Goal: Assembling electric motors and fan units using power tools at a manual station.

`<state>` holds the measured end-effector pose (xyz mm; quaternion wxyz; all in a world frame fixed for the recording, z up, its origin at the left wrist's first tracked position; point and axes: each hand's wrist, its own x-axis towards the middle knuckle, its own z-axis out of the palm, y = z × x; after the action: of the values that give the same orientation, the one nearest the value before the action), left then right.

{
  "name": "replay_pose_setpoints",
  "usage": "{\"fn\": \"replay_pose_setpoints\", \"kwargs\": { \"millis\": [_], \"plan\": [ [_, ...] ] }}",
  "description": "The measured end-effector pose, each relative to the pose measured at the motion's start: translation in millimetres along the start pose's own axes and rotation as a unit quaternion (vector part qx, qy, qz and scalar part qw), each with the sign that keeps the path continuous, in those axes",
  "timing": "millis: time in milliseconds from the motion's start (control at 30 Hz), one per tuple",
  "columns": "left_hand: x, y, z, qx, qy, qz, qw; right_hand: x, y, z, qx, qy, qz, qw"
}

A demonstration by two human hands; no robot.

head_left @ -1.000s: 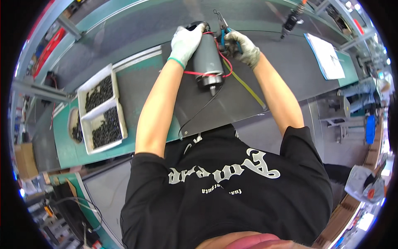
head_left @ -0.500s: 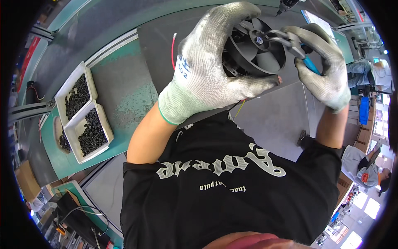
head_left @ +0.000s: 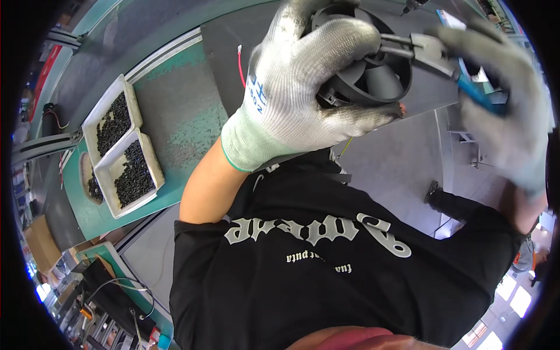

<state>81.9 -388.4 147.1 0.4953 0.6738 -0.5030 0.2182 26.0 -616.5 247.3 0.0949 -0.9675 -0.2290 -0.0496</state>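
Close to the camera, my left hand (head_left: 309, 87) in a white knit glove grips a black round motor fan housing (head_left: 373, 70) held up at the top middle. My right hand (head_left: 504, 99), also gloved, holds blue-handled pliers (head_left: 443, 58) whose metal jaws reach onto the rim of the fan housing. A red wire (head_left: 240, 61) shows behind my left hand. Most of the motor body is hidden by my left glove.
Two white trays (head_left: 125, 154) filled with small black parts sit on the green bench (head_left: 181, 111) at the left. A dark grey mat (head_left: 227, 35) covers the bench behind my hands. A cardboard box (head_left: 41, 242) and cables lie at the lower left.
The motor was lifted from the bench up toward the camera, fan end facing me. Both hands came up with it, and the pliers now reach the fan rim.
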Motion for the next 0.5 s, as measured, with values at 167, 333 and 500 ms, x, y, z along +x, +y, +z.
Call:
{"fn": "replay_pose_setpoints", "kwargs": {
  "millis": [167, 333, 500],
  "plan": [
    [-1.0, -8.7, 11.7, -0.081, 0.007, 0.033, 0.996, 14.6, 17.4, 11.1, -0.028, 0.077, -0.065, 0.995],
    [-10.4, -25.5, 22.9, -0.138, 0.052, 0.048, 0.988, 11.8, 106.0, 135.8, -0.017, 0.330, 0.082, 0.940],
    [-26.8, -38.0, 8.3, -0.125, 0.102, -0.053, 0.985, 9.5, 66.1, 205.4, 0.290, 0.211, 0.039, 0.933]
  ]
}}
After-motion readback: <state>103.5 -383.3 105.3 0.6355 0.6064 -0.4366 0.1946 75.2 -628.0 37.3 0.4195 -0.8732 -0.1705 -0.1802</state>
